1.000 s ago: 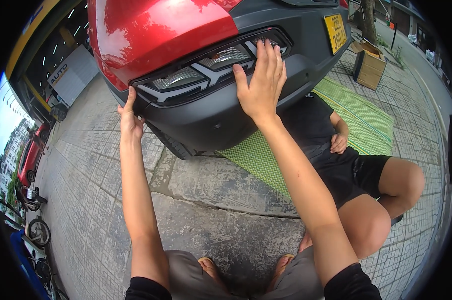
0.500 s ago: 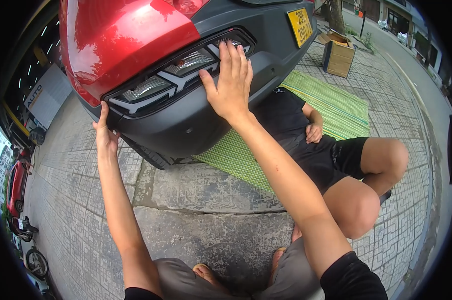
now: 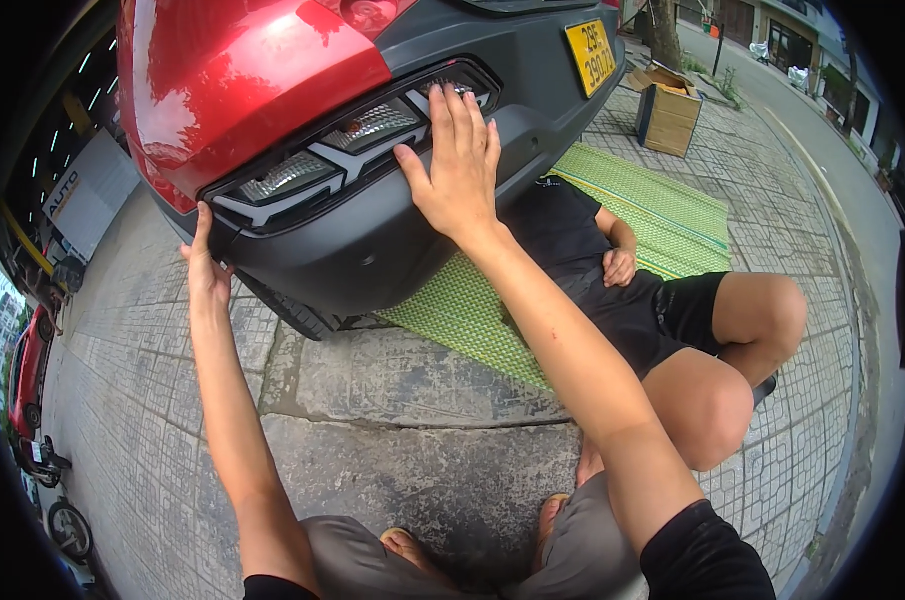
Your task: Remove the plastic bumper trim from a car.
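In front of me is the corner of a red car (image 3: 242,95) with a dark grey plastic bumper (image 3: 357,255). A light unit (image 3: 287,178) with clear ribbed lenses and light grey trim sits in the bumper, below the red panel. My right hand (image 3: 457,190) lies flat with fingers stretched out over the far right end of the light unit, its palm against the bumper. At the left corner, my left hand (image 3: 208,275) grips the bumper edge. Its thumb points up along the outside, and its other fingers are partly hidden behind the edge.
Another person (image 3: 562,230) in black lies on a green woven mat (image 3: 662,205), upper body partly beneath the bumper, knees bent on my right. A cardboard box (image 3: 669,115) stands beyond the mat. A tyre (image 3: 292,312) shows below the bumper; motorbikes (image 3: 69,528) stand far left.
The car and surroundings sit slightly further left in the picture. Both hands keep the same places on the bumper and light unit.
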A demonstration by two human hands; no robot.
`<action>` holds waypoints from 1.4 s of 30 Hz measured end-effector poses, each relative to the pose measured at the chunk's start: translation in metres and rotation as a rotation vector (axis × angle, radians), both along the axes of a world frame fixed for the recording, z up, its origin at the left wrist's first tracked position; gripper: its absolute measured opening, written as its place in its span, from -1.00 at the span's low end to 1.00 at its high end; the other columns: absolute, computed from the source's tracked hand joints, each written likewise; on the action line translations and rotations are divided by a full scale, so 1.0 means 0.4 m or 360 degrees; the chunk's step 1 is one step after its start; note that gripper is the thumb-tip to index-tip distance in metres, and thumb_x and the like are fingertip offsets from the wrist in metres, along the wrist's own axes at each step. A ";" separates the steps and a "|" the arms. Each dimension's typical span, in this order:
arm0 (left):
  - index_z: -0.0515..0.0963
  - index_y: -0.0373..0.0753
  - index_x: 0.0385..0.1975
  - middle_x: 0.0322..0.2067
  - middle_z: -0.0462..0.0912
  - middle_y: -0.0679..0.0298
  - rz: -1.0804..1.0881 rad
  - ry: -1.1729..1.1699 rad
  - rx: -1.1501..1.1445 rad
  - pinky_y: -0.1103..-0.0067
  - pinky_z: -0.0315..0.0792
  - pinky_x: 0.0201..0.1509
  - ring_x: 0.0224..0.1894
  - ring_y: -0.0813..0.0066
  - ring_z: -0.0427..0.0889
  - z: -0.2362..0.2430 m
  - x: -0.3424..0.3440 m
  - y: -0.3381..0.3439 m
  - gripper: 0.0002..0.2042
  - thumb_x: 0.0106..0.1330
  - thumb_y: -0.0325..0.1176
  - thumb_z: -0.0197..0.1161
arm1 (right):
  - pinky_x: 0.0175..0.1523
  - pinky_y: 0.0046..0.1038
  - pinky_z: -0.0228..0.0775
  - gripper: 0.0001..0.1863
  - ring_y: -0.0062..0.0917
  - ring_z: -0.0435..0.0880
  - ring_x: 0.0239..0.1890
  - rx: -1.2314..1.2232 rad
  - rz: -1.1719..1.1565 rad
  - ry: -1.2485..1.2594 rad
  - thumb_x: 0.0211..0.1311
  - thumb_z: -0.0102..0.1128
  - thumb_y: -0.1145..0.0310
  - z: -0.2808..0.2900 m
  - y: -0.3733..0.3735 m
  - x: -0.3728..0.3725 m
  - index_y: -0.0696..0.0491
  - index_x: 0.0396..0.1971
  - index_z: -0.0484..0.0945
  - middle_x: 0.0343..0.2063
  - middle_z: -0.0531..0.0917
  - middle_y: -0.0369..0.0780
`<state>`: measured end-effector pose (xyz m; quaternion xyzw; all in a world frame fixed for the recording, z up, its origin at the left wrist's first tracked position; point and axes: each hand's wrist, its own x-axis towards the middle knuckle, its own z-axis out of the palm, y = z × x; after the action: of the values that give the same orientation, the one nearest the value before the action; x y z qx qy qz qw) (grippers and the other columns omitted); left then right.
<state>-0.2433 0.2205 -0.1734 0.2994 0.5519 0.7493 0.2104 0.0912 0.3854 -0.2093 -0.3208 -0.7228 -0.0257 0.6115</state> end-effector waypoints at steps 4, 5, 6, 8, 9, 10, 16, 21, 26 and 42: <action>-0.21 -0.25 0.60 0.61 0.12 -0.04 0.0038 -0.0010 0.0042 -0.26 0.08 0.53 0.62 -0.02 0.15 0.015 0.021 -0.009 0.38 0.02 0.26 0.72 | 0.66 0.18 -0.22 -0.09 -0.11 0.05 0.68 0.0040 -0.0018 -0.0085 0.46 0.28 0.01 -0.003 0.003 0.019 0.04 0.65 0.11 0.60 0.24 -0.07; -0.15 -0.24 0.57 0.59 0.13 -0.06 0.0050 -0.0014 0.0054 -0.27 0.11 0.51 0.61 -0.06 0.17 0.012 0.021 0.003 0.35 0.01 0.25 0.74 | 0.67 0.14 -0.21 -0.09 -0.13 0.05 0.69 0.0043 -0.0034 -0.0104 0.46 0.28 0.02 0.000 0.005 0.034 0.02 0.66 0.09 0.60 0.24 -0.08; -0.13 -0.23 0.56 0.58 0.13 -0.08 0.0045 -0.0019 0.0079 -0.28 0.12 0.50 0.60 -0.08 0.17 0.008 0.018 0.008 0.33 0.00 0.23 0.75 | 0.66 0.14 -0.21 -0.09 -0.13 0.05 0.69 0.0056 -0.0040 -0.0118 0.46 0.28 0.02 -0.001 0.007 0.038 0.02 0.66 0.09 0.61 0.23 -0.09; -0.13 -0.21 0.55 0.58 0.11 -0.11 0.0049 0.0002 0.0065 -0.32 0.07 0.50 0.61 -0.10 0.15 0.007 0.019 0.008 0.34 -0.04 0.23 0.76 | 0.66 0.17 -0.20 -0.08 -0.13 0.06 0.68 0.0072 -0.0039 -0.0136 0.45 0.28 0.02 -0.005 0.012 0.046 0.03 0.66 0.10 0.61 0.24 -0.09; -0.13 -0.19 0.55 0.59 0.08 -0.12 0.0119 0.0014 0.0031 -0.34 -0.02 0.53 0.62 -0.12 0.12 0.003 0.016 0.014 0.35 -0.05 0.26 0.76 | 0.65 0.20 -0.20 -0.08 -0.13 0.06 0.68 0.0081 -0.0033 -0.0137 0.45 0.29 0.02 -0.007 0.016 0.049 0.04 0.65 0.11 0.60 0.24 -0.09; -0.13 -0.19 0.55 0.59 0.07 -0.13 0.0152 0.0009 0.0032 -0.35 -0.06 0.53 0.62 -0.13 0.11 -0.001 0.010 0.016 0.35 -0.05 0.27 0.75 | 0.65 0.21 -0.19 -0.07 -0.13 0.07 0.68 0.0091 -0.0038 -0.0135 0.44 0.29 0.01 -0.007 0.022 0.050 0.03 0.66 0.11 0.60 0.24 -0.10; -0.16 -0.21 0.55 0.59 0.05 -0.16 0.0074 0.0011 0.0082 -0.36 -0.05 0.53 0.63 -0.16 0.09 -0.009 0.011 0.018 0.38 -0.06 0.28 0.75 | 0.65 0.19 -0.18 -0.07 -0.14 0.07 0.68 0.0124 -0.0041 -0.0127 0.43 0.30 0.00 -0.011 0.028 0.041 0.02 0.66 0.12 0.61 0.24 -0.13; -0.16 -0.24 0.54 0.56 0.08 -0.19 0.0125 0.0064 0.0104 -0.34 -0.02 0.53 0.62 -0.18 0.09 -0.003 0.012 0.018 0.40 -0.08 0.30 0.75 | 0.67 0.15 -0.21 -0.07 -0.15 0.04 0.69 0.0127 -0.0040 -0.0134 0.43 0.29 -0.01 -0.007 0.028 0.038 0.02 0.66 0.11 0.61 0.22 -0.13; -0.17 -0.26 0.55 0.55 0.10 -0.22 0.0174 0.0071 0.0045 -0.30 0.00 0.53 0.60 -0.20 0.11 -0.004 0.021 0.019 0.42 -0.09 0.31 0.75 | 0.67 0.14 -0.21 -0.07 -0.15 0.02 0.69 0.0135 -0.0054 -0.0162 0.45 0.28 -0.01 -0.014 0.031 0.038 0.04 0.66 0.09 0.62 0.21 -0.13; -0.10 -0.28 0.55 0.47 0.22 -0.18 0.0219 0.0057 0.0085 -0.20 0.17 0.49 0.54 -0.12 0.25 0.008 0.040 0.016 0.37 -0.08 0.26 0.77 | 0.67 0.13 -0.21 -0.03 -0.11 0.01 0.70 0.0158 -0.0065 -0.0157 0.44 0.29 -0.03 -0.009 0.031 0.037 0.04 0.67 0.05 0.64 0.18 -0.10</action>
<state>-0.2272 0.2267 -0.1702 0.2795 0.5546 0.7711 0.1404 0.1061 0.3978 -0.2131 -0.3031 -0.7432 -0.0897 0.5897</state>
